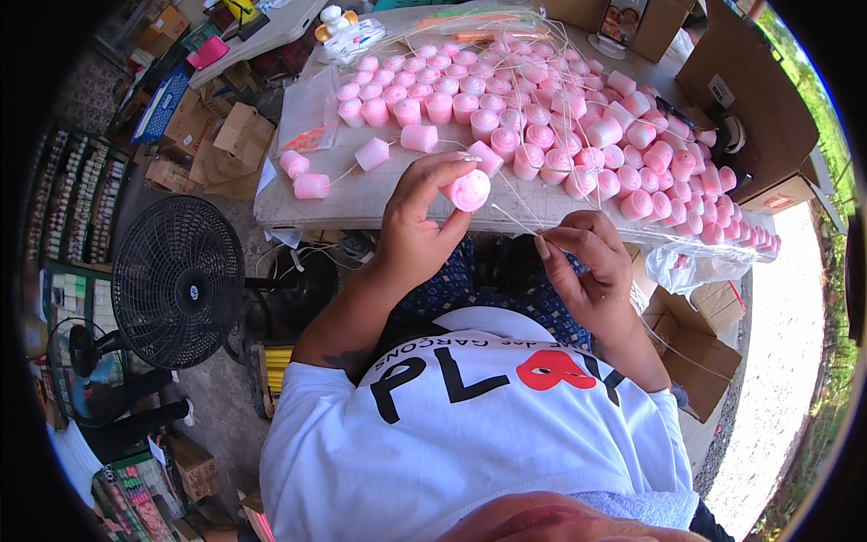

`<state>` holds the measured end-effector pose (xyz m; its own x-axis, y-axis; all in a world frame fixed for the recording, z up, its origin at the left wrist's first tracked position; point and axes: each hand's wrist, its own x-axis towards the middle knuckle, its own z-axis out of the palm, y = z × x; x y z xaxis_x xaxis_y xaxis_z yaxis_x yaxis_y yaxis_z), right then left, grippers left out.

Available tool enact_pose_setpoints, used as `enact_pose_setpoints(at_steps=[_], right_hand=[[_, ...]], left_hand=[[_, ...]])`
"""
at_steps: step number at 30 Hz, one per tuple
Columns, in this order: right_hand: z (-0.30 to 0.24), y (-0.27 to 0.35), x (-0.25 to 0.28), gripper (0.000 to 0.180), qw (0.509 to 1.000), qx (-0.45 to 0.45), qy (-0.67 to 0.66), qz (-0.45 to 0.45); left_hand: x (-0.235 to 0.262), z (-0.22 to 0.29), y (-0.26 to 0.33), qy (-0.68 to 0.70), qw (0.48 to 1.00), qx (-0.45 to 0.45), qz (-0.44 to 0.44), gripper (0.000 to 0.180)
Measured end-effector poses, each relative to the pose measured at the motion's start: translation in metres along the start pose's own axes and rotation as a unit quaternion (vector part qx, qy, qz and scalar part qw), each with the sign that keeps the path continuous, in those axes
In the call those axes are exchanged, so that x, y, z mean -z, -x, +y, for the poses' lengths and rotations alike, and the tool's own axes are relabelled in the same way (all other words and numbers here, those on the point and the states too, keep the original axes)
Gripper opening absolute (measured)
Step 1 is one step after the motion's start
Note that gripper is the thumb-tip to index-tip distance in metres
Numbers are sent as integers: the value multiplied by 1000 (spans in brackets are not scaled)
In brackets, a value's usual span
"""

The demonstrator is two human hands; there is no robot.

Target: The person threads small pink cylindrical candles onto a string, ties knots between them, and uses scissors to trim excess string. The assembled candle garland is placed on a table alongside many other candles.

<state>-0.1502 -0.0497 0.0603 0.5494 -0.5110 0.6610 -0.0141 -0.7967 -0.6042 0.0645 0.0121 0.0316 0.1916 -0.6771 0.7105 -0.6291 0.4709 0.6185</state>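
Between the thumb and fingers of my left hand is a small pink cup-shaped piece, candle-like, its pale swirled top facing up. My right hand pinches a thin whitish string, whose free end points toward that piece without touching it. Both hands are held just off the table's near edge. Beyond them, rows of the same pink pieces stand on the table. Toward the right many lie tilted or heaped, with strings across them. Several at the left, such as one on its side, are joined by string.
A clear plastic sheet lies at the table's left. Open cardboard boxes stand at the back right, another box below. A plastic bag hangs at the right edge. A black fan stands left, and a person's legs show behind it.
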Motion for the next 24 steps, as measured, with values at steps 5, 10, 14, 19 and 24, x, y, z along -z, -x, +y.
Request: enact_pose_setpoints(at_steps=[5, 10, 14, 19, 24], right_hand=[[-1, -1, -2, 13, 1000, 4, 1, 1], [-2, -1, -2, 14, 1000, 2, 5, -2], [-1, -1, -2, 14, 1000, 1, 3, -9], [-1, -2, -3, 16, 1000, 3, 8, -13], [-2, -2, -2, 15, 1000, -1, -6, -9]], left_hand=[[0, 12, -2, -33, 999, -13, -24, 48], [0, 15, -3, -44, 999, -19, -24, 49], [-2, 17, -4, -48, 998, -29, -19, 50], [-5, 17, -3, -59, 997, -39, -26, 51], [-5, 13, -2, -47, 998, -31, -35, 51]])
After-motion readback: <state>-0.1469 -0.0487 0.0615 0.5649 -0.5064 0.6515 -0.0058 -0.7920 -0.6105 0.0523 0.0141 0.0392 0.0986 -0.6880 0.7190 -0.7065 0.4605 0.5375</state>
